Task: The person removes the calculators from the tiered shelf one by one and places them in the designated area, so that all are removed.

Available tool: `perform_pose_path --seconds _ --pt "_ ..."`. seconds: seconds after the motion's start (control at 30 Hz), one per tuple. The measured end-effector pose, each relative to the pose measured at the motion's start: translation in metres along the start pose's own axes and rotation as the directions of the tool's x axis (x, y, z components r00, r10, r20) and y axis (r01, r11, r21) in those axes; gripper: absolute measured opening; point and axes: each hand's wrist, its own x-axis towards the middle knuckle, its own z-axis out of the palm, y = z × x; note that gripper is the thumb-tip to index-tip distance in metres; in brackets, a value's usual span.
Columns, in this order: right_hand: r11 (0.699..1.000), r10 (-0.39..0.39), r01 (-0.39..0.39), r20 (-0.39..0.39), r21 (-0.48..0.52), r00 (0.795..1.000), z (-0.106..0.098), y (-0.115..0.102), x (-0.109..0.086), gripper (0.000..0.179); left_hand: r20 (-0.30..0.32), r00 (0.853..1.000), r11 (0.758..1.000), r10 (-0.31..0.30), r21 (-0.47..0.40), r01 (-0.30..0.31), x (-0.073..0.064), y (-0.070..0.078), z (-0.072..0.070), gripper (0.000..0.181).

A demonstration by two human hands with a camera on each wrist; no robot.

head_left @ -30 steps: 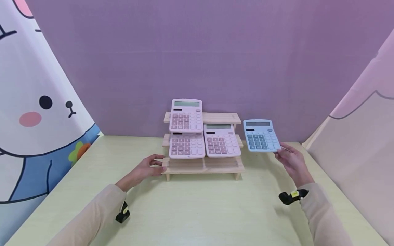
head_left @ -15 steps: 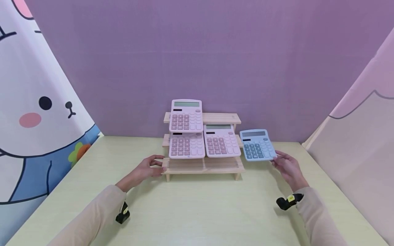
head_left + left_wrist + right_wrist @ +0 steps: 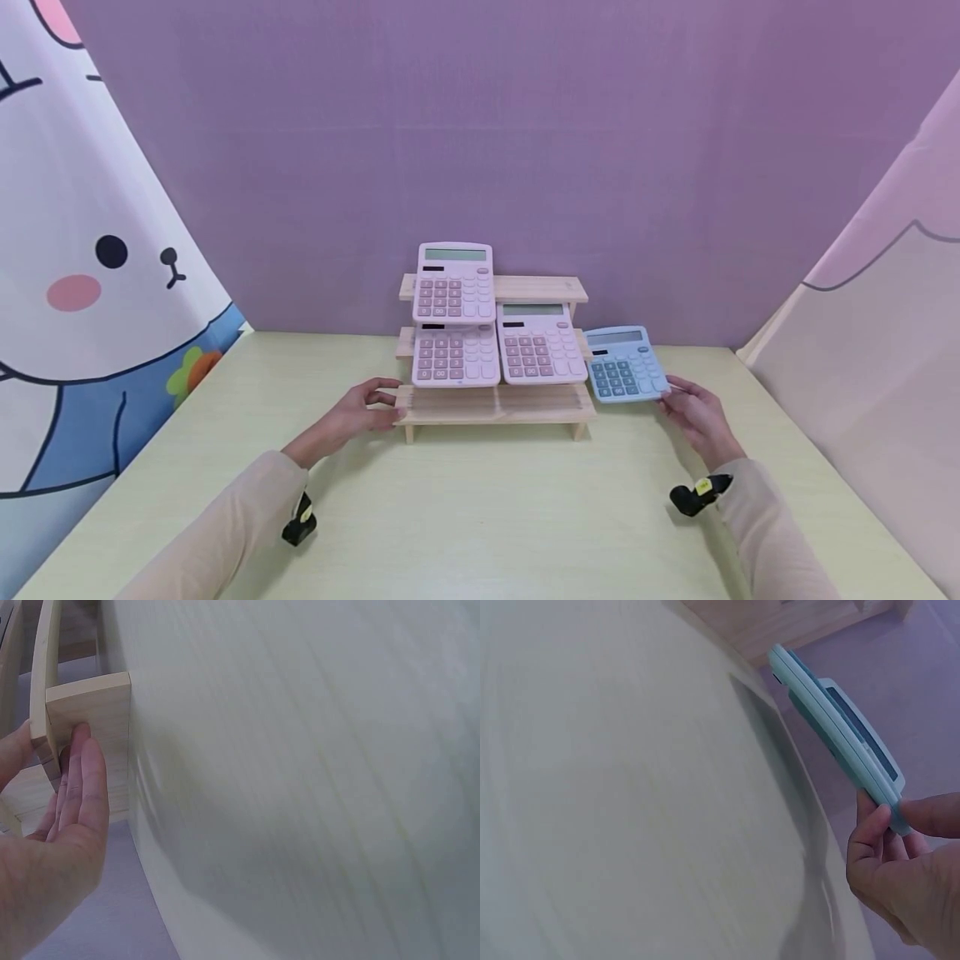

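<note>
A blue calculator (image 3: 624,367) is pinched at its right edge by my right hand (image 3: 701,419), its upper left corner overlapping the rack's side in the head view. The right wrist view shows the calculator (image 3: 847,731) edge-on above the table, thumb on the key side and fingers beneath. My left hand (image 3: 352,421) grips the left end of the lowest shelf of a wooden three-tier rack (image 3: 491,403). In the left wrist view the thumb lies on the shelf and the fingers (image 3: 91,787) reach under it, against the rack's leg (image 3: 94,712).
A pink calculator (image 3: 453,283) leans on the top tier at left. Below it, another pink calculator (image 3: 480,358) and a third pink calculator (image 3: 542,346) stand side by side. Behind the pale table (image 3: 480,517) rises a purple backdrop (image 3: 480,150).
My right hand has lowered the blue calculator and brought it left, closer to the rack's right side. My left hand and the pink calculators have stayed put.
</note>
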Motion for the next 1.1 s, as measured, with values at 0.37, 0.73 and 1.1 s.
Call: perform_pose_path --seconds 0.37,0.73,1.1 --pt "0.998 0.024 -0.025 -0.026 -0.054 0.999 0.004 0.005 0.004 0.053 -0.005 1.0 1.0 -0.013 0.013 0.013 0.0 0.001 0.0 0.064" --pt "0.998 0.028 -0.03 -0.031 -0.05 0.999 0.003 0.01 0.005 0.046 -0.003 1.0 1.0 -0.004 -0.002 0.004 -0.001 0.0 0.002 0.063" --pt "0.987 0.016 -0.026 -0.065 -0.157 0.998 0.001 0.01 0.007 0.055 -0.009 1.0 1.0 -0.015 0.012 0.015 -0.001 0.003 0.002 0.063"
